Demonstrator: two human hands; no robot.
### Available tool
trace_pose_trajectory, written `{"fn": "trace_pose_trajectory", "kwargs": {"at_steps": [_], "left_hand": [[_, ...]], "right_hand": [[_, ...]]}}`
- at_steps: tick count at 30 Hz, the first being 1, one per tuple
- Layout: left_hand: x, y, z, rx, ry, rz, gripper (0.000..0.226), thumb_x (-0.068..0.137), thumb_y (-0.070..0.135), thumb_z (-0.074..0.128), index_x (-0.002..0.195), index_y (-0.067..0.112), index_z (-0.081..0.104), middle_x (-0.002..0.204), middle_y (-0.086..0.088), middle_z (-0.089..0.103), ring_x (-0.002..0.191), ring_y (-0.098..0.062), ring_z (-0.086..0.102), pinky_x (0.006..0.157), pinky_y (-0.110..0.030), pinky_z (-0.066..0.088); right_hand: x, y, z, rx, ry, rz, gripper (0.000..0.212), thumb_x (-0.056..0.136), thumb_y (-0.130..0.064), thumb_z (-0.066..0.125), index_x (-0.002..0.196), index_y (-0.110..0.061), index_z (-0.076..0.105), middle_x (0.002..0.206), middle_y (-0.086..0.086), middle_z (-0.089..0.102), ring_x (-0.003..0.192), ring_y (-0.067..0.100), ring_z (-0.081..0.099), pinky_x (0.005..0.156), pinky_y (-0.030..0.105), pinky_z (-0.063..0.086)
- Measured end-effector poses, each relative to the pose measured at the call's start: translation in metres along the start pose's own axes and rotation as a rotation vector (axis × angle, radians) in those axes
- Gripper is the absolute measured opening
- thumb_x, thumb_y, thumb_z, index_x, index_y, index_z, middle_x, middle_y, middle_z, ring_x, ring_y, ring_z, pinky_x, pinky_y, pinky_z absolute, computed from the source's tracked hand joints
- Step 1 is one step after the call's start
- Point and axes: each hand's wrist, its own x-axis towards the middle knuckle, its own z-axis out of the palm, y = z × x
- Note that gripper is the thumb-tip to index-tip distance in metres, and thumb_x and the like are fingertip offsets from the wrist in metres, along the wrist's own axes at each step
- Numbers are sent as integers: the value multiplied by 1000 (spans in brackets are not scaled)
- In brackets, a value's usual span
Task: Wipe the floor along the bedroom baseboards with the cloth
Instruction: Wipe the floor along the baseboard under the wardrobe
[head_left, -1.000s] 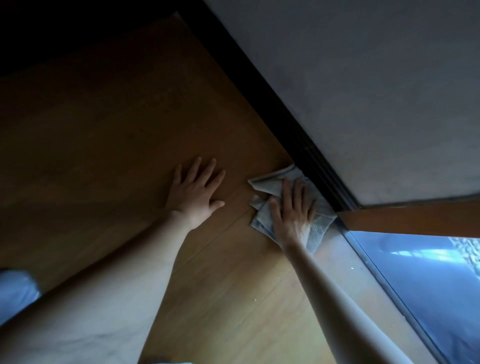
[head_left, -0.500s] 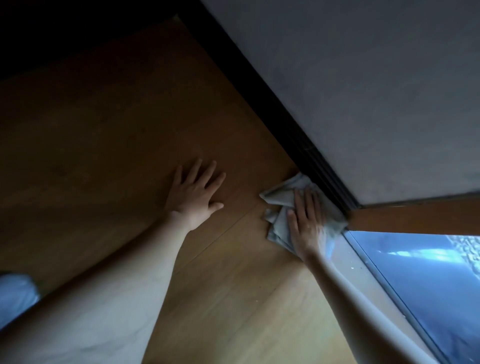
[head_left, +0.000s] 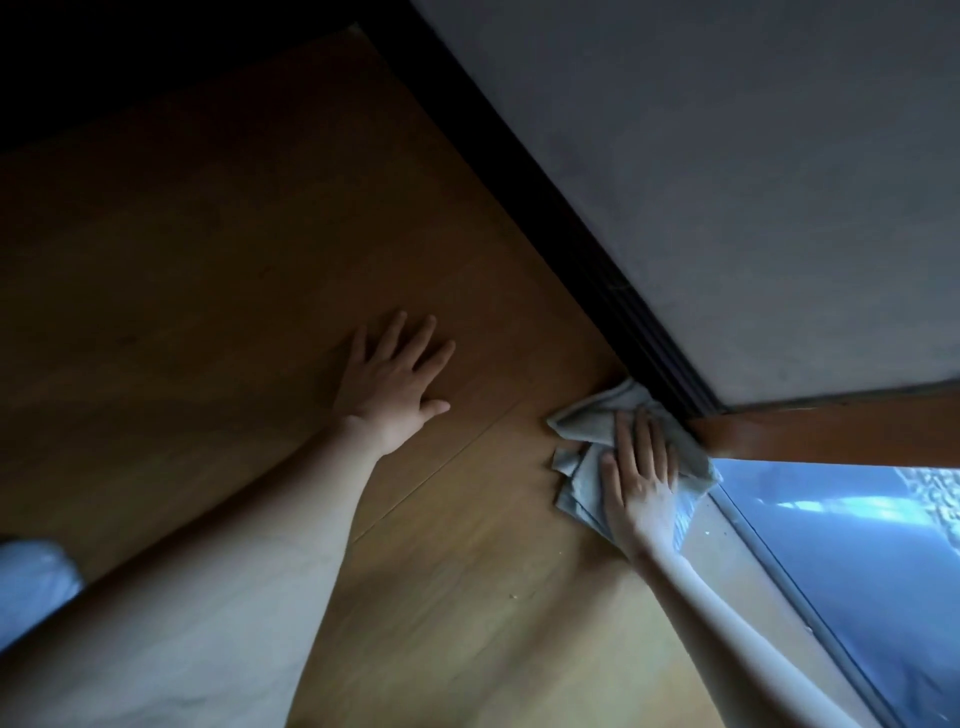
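Grey wall (head_left: 727, 182), daylit window (head_left: 857, 545)

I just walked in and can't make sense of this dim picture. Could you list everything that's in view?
cloth: one, pale grey, crumpled on the floor in the corner against the baseboard
floor: one, brown wood planks, most of the view
baseboard: one, dark, along the foot of the wall
wall: one, grey-white, upper right
wooden frame: one, reddish-brown, right
window glass: one, blue-lit, lower right
left hand: one, flat on the floor, fingers spread
right hand: one, pressing flat on the cloth
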Motion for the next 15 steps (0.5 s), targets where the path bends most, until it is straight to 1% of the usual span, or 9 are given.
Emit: {"fn": "trace_pose_trajectory", "kwargs": {"at_steps": [2, 4, 6, 8, 10, 12, 13, 15], "left_hand": [[0, 0, 3, 6, 9, 3, 71, 95, 65, 27, 153, 37, -3, 162, 3, -16, 147, -30, -16, 118, -56, 0], [0, 0, 4, 7, 13, -3, 71, 95, 65, 26, 153, 38, -4, 162, 3, -16, 147, -30, -17, 118, -56, -1], [0, 2, 4, 11, 12, -16, 71, 95, 65, 27, 153, 37, -4, 162, 3, -16, 147, -30, -16, 118, -57, -1], [0, 3, 2, 9, 2, -21, 71, 95, 64, 29, 153, 37, -4, 162, 3, -16, 147, -30, -16, 118, -57, 0], [-1, 2, 0, 1, -10, -22, 71, 96, 63, 29, 153, 37, -4, 162, 3, -17, 147, -30, -16, 118, -57, 1], [-2, 1, -1, 1, -16, -17, 71, 96, 63, 29, 153, 37, -4, 161, 3, -18, 147, -30, -17, 118, -57, 1], [-2, 1, 0, 4, -15, -14, 71, 96, 63, 28, 153, 37, -5, 161, 3, -18, 147, -30, -17, 118, -57, 2], [-2, 2, 2, 9, -7, -15, 71, 96, 63, 28, 153, 37, -5, 161, 3, -18, 147, -30, -18, 118, -57, 1]], "right_hand": [[13, -7, 5, 7, -12, -6, 59, 103, -42, 12, 150, -10, 28, 153, 18, 33, 144, 32, 26, 116, 49, 19], [51, -29, 9, -6, -28, -106, 59, 103, -42, 11, 150, -9, 27, 153, 18, 32, 144, 32, 26, 115, 52, 20], [83, -46, 10, -51, -43, -171, 60, 102, -43, 9, 151, -12, 24, 156, 14, 28, 145, 30, 23, 116, 51, 17], [78, -46, 11, -51, -46, -112, 60, 101, -44, 11, 153, -16, 19, 158, 9, 24, 147, 24, 19, 117, 52, 15], [45, -37, 9, -19, -52, 5, 58, 100, -43, 17, 153, -20, 15, 159, 7, 23, 148, 20, 16, 116, 57, 12], [18, -29, 9, -16, -48, 64, 58, 99, -42, 19, 153, -22, 13, 159, 6, 23, 148, 19, 15, 116, 60, 11], [18, -30, 11, -15, -60, 70, 58, 99, -43, 18, 153, -23, 11, 159, 6, 23, 148, 20, 16, 115, 60, 10], [45, -43, 15, -8, -71, 35, 58, 99, -45, 14, 153, -23, 10, 159, 7, 24, 147, 23, 19, 115, 60, 13]]}}
